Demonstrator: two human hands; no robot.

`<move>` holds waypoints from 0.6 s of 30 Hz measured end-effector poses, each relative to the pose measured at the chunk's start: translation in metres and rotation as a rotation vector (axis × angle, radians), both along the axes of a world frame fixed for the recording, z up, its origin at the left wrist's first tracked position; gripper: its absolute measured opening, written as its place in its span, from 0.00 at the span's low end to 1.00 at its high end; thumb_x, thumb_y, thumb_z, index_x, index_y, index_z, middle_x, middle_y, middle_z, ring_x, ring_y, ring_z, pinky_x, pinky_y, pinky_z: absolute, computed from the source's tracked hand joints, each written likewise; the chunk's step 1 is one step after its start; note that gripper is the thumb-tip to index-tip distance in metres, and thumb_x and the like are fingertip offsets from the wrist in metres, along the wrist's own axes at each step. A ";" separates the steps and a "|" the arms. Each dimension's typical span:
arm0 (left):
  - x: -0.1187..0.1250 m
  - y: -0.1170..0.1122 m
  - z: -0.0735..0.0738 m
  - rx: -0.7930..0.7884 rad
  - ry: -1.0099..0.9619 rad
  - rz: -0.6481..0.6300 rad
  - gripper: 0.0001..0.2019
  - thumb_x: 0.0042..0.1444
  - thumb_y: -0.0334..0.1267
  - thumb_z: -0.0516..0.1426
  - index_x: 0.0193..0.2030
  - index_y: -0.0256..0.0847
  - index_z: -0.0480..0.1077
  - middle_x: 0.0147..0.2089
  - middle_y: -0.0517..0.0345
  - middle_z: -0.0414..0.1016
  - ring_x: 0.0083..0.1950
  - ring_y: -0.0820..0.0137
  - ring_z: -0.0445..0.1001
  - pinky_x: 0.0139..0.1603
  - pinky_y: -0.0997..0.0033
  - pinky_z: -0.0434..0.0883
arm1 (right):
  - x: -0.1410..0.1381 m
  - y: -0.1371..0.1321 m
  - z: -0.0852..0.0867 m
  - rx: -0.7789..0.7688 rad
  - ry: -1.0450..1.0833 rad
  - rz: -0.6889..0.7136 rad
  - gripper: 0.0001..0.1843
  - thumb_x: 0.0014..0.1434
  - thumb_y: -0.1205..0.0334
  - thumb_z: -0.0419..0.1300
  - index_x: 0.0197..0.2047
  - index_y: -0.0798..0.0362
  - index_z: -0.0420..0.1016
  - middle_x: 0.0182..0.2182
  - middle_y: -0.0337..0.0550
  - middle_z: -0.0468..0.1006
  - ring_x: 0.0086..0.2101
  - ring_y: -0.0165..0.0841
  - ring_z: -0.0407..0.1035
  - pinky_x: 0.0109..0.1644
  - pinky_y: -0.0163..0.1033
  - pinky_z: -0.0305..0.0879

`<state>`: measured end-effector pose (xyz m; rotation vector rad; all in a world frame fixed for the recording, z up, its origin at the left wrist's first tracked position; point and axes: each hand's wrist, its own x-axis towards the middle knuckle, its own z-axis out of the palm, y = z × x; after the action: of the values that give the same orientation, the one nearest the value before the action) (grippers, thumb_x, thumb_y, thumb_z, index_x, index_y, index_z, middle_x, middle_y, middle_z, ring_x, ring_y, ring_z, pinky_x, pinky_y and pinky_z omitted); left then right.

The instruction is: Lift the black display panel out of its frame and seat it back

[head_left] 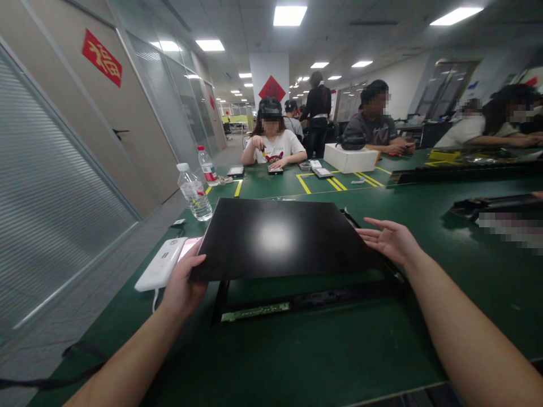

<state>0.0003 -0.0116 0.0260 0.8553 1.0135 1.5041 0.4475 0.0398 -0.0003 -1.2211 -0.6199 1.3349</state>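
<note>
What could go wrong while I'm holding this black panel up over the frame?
The left hand grips the black panel at one corner only, and the right hand is open at its edge, so it could slip onto the frame below. Its far left corner sits near the water bottle, which a swing might topple.

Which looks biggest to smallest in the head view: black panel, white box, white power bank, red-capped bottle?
1. black panel, by far.
2. white box and white power bank: look alike; the box sits farther away, so no ranking.
3. red-capped bottle, smallest, also far back.
</note>
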 end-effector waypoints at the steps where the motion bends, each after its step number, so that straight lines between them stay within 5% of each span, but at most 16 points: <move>1: 0.000 0.000 0.000 -0.005 -0.006 0.003 0.23 0.41 0.34 0.63 0.48 0.41 0.79 0.48 0.55 0.84 0.56 0.52 0.77 0.51 0.64 0.77 | -0.001 0.000 -0.001 0.000 -0.021 0.006 0.20 0.54 0.63 0.58 0.52 0.55 0.70 0.37 0.58 0.83 0.36 0.43 0.80 0.39 0.46 0.75; 9: 0.001 0.000 -0.004 0.006 -0.003 -0.002 0.22 0.41 0.34 0.64 0.48 0.40 0.79 0.46 0.55 0.84 0.55 0.52 0.78 0.52 0.64 0.77 | -0.001 0.000 -0.005 0.019 -0.285 0.003 0.24 0.54 0.59 0.60 0.55 0.50 0.72 0.34 0.47 0.85 0.30 0.36 0.75 0.30 0.36 0.65; 18: -0.003 0.001 -0.020 0.020 0.042 -0.069 0.27 0.45 0.38 0.65 0.55 0.39 0.78 0.54 0.53 0.83 0.54 0.53 0.79 0.48 0.66 0.77 | 0.001 0.005 -0.013 0.017 -0.366 -0.088 0.20 0.51 0.57 0.64 0.48 0.53 0.76 0.26 0.47 0.82 0.20 0.30 0.64 0.21 0.32 0.52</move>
<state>-0.0026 -0.0108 0.0060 0.9298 0.9913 1.4456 0.4483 0.0448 -0.0129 -1.4758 -0.8220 1.0379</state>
